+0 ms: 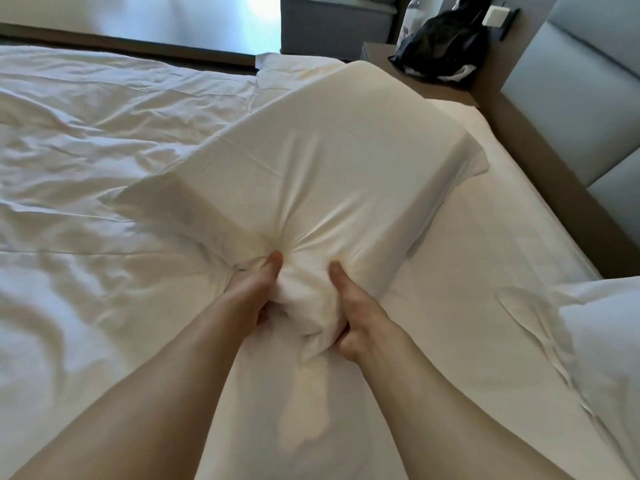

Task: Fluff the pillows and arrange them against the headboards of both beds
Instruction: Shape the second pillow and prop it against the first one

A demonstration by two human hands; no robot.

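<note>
Fingers of both hands buried in pillow (332, 174) fabric; second pillow (602, 327) cut off at right edge; headboard (588, 98) partly cropped.

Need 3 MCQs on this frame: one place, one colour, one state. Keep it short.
1. Where is the black bag?
A. on the bed
B. on the brown side table by the headboard
C. on the floor

2. What colour is the padded headboard?
A. grey-blue
B. red
C. green

3. How is the large white pillow held?
A. untouched
B. one hand
C. both hands bunching its near end

Key: 1 B, the black bag sits on the side table. 2 A, the headboard is grey-blue. 3 C, the left hand and right hand each have a grip on the pillow.
</note>
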